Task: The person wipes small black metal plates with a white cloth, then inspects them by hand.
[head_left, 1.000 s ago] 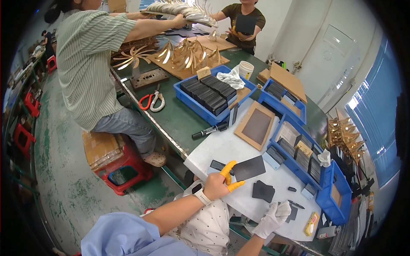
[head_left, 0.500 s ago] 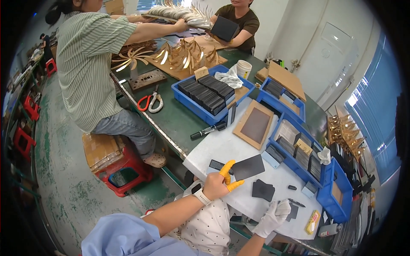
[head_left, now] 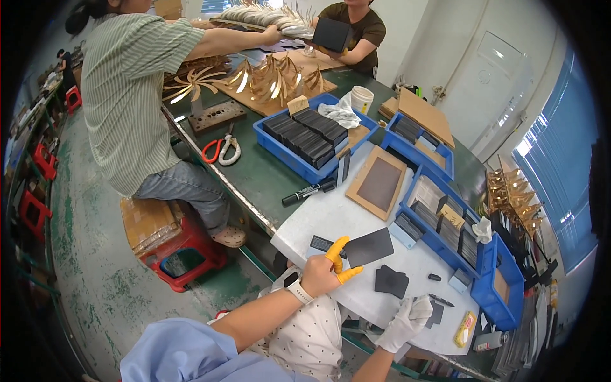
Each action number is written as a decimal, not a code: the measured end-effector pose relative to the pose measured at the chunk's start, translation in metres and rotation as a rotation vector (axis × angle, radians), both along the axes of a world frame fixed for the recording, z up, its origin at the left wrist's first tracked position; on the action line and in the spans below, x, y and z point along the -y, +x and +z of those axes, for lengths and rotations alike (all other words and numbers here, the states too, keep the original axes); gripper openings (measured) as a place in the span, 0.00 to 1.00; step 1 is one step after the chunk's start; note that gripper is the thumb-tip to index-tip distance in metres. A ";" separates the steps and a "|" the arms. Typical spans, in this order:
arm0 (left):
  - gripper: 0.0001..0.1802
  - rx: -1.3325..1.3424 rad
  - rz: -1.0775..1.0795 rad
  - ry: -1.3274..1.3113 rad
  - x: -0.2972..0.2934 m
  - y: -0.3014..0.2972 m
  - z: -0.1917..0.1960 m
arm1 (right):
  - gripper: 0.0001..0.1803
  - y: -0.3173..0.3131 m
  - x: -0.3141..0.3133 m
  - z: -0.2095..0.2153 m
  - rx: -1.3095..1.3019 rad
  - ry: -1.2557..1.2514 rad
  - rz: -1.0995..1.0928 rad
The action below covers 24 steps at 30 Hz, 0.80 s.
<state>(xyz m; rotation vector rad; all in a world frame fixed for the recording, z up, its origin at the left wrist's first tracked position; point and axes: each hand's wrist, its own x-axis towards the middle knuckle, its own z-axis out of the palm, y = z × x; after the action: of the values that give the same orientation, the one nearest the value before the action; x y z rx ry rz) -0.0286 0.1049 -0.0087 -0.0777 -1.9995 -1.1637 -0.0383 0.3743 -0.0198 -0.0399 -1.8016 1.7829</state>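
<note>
My left hand (head_left: 323, 272), with yellow finger cots on thumb and finger, grips a dark grey rectangular plate (head_left: 370, 247) by its left end, over the white-covered work surface. My right hand (head_left: 408, 320), in a white glove, is curled closed near the table's front edge; whatever its fingers hold, if anything, is hidden. Right beside it lie small dark plates (head_left: 436, 314) and a black pen (head_left: 442, 300). Between my hands sits a small stack of dark plates (head_left: 391, 281). Another dark piece (head_left: 321, 244) lies just behind my left hand.
Blue trays (head_left: 299, 167) of dark plates stand behind and to the right (head_left: 498, 304). A wood-framed panel (head_left: 378, 184), a marker (head_left: 305, 193) and red-and-white-handled cutters (head_left: 223, 150) lie on the table. A seated person in a striped shirt (head_left: 127, 102) is at left; another person holds a dark block (head_left: 331, 34) opposite.
My hands and the plate hold almost the same pose. Across the table, the other person's dark block has shifted slightly left and up.
</note>
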 end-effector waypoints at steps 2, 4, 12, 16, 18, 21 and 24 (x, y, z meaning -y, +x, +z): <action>0.49 -0.006 -0.001 -0.002 0.001 -0.001 0.002 | 0.20 -0.001 0.000 0.001 0.009 0.008 0.013; 0.49 -0.009 -0.001 -0.006 -0.003 0.001 0.004 | 0.20 0.002 -0.002 0.002 -0.011 0.007 0.009; 0.49 0.021 -0.019 0.022 -0.006 0.013 0.000 | 0.21 0.012 -0.003 0.002 -0.047 -0.043 0.031; 0.48 0.139 -0.102 0.226 -0.011 0.015 0.005 | 0.24 0.011 -0.013 -0.007 0.000 0.038 -0.041; 0.48 0.113 -0.164 0.313 -0.009 0.017 0.009 | 0.21 0.010 -0.003 0.013 0.098 0.026 -0.052; 0.49 0.118 -0.252 0.350 -0.003 0.025 0.020 | 0.22 0.017 0.027 0.068 0.289 -0.121 -0.117; 0.48 0.186 -0.349 0.353 0.005 0.034 0.035 | 0.22 0.009 -0.013 0.057 0.213 -0.266 -0.072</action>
<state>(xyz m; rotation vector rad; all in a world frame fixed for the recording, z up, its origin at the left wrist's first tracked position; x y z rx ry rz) 0.0051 0.1003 0.0262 -0.1464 -1.9552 -1.7896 -0.0296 0.3872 0.0373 -0.4092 -1.6665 2.0167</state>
